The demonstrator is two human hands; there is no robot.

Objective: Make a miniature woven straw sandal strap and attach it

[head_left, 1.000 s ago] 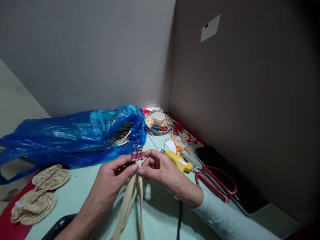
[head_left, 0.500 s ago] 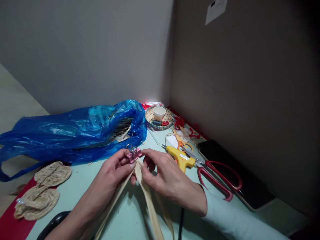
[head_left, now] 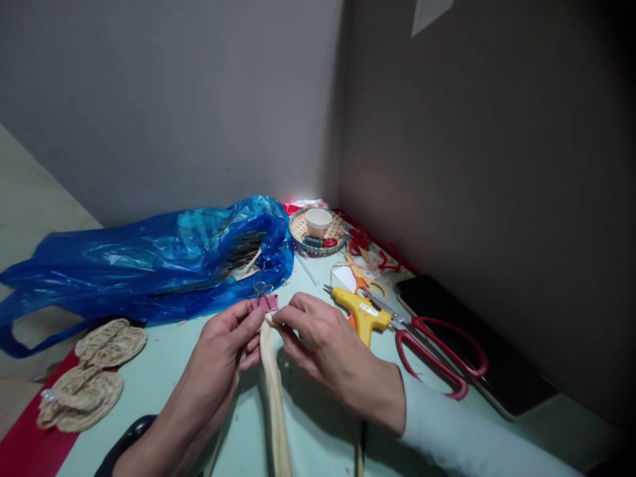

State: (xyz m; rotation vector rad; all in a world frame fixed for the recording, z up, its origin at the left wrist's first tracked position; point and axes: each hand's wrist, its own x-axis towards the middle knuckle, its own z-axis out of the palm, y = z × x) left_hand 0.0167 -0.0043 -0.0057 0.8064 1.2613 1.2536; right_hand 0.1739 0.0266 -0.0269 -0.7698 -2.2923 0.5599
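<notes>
A pink binder clip (head_left: 265,303) with its wire handles pointing away sits at the top end of several pale flat fibre strips (head_left: 274,404). My left hand (head_left: 231,344) pinches the clipped end, thumb on top near the clip. With thumb and forefinger closed, my right hand (head_left: 318,338) grips a strip just below the clip, close to the left fingertips. One broad strip hangs down the middle toward me. Narrower strips run down on the left and beneath my right wrist. The exact crossing of the strips is hidden by my fingers.
A blue plastic bag (head_left: 149,258) lies at the back left, near two coiled braided pieces (head_left: 82,397). On the right are a yellow glue gun (head_left: 365,315), red-handled scissors (head_left: 437,344), orange scissors (head_left: 360,275) and a black phone (head_left: 462,338). A woven tray (head_left: 298,232) holds a white cup (head_left: 318,222).
The broad strip has swung to hang straighter down between my hands, and the left strip has dropped lower. The clip has turned slightly, and my right fingers have moved in beneath it.
</notes>
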